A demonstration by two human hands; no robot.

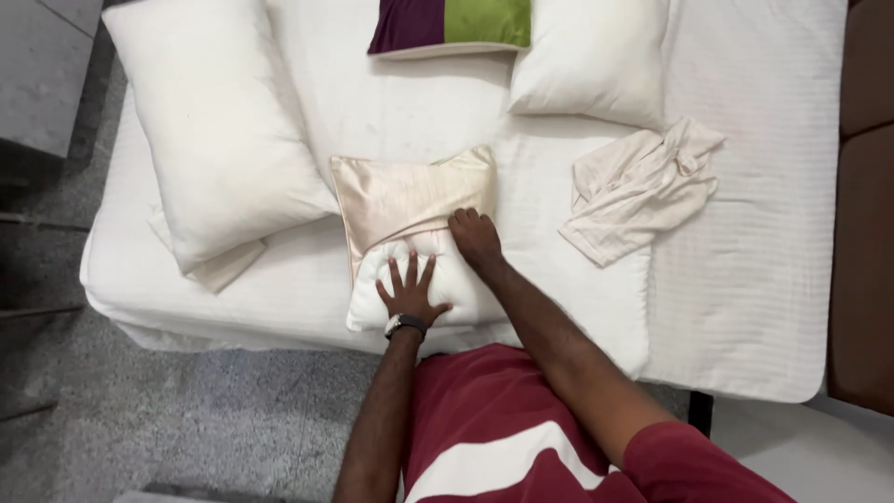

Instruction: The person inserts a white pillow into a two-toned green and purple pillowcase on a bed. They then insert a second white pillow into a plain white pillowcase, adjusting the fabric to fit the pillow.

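Left hand [410, 293] flat, fingers spread, pressing bare white cushion [377, 279] at near bed [745, 307] edge. Beige cover [410, 196] sheathes far half, open edge facing person. Right hand [475, 237] fingers curled, clamped on cover hem, directly beyond left hand.

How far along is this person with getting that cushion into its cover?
Mostly done: the beige satin cover already wraps the upper part of the small white cushion. In hand: the left hand presses flat on the bare white end, while the right hand grips the cover's open edge. Left: that lower part is still uncovered. A crumpled cream cloth lies beside it on the bed.
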